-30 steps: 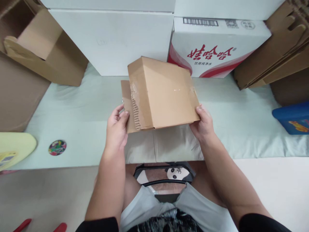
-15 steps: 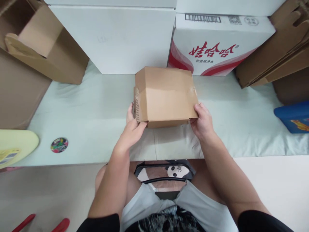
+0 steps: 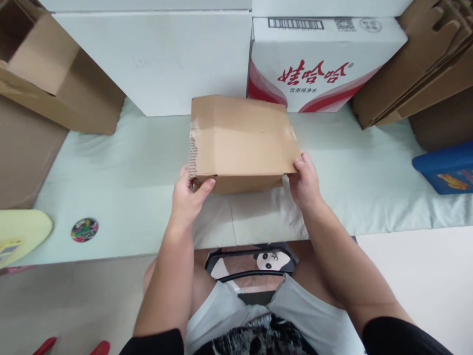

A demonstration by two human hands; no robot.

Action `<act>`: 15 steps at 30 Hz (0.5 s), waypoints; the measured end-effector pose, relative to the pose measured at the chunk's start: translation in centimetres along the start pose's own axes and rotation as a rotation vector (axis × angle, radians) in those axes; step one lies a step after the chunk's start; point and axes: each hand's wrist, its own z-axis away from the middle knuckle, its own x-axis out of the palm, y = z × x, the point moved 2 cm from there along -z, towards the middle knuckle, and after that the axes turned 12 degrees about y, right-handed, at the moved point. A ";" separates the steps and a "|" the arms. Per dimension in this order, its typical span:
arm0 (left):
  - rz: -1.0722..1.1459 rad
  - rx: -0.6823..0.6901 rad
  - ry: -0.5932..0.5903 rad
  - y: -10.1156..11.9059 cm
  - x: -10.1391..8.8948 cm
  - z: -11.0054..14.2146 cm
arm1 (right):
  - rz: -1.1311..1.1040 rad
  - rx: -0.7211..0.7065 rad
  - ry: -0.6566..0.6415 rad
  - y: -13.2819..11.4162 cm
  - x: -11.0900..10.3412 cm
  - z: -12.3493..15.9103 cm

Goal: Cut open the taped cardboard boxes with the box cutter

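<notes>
A brown cardboard box (image 3: 251, 135) is held between my two hands over the pale green cloth. Torn corrugated edging shows along its left side, with bits of clear tape near both ends. My left hand (image 3: 190, 195) grips the near left corner, thumb along the front and fingers partly hidden behind the side. At the near right corner, my right hand (image 3: 305, 180) is closed with its thumb on top of the cardboard; its other fingers are mostly hidden underneath.
Behind stand a large white box (image 3: 158, 64) and a white carton with red lettering (image 3: 318, 69). Brown cardboard boxes flank the cloth-covered table (image 3: 148, 212) at left (image 3: 74, 93) and right (image 3: 399, 74). A round colourful disc (image 3: 84, 230), a yellow container (image 3: 25, 231) and a blue container (image 3: 447, 167) lie around.
The box has turned so that its left flap lies more open to view and its front edge shows more. My left hand has shifted its hold along the left corner, thumb now raised.
</notes>
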 end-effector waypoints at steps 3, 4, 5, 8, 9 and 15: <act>0.030 0.096 0.052 0.5 -0.1 0.2 | 0.014 -0.101 -0.095 0.6 0.0 0.1; 0.022 0.116 0.062 0.6 -0.2 0.2 | 0.022 -0.106 -0.124 0.7 0.1 0.3; 0.006 0.129 0.064 0.7 -0.3 0.3 | 0.040 -0.108 -0.141 0.8 0.2 0.4; -0.052 0.151 0.057 0.9 -0.4 0.4 | 0.138 -0.145 -0.115 0.2 0.4 0.8; -0.069 0.157 0.054 0.9 -0.5 0.5 | 0.173 -0.162 -0.095 -0.2 0.5 1.0; -0.217 0.194 0.107 1.3 -0.5 0.5 | 0.201 -0.144 -0.083 -0.5 0.7 1.0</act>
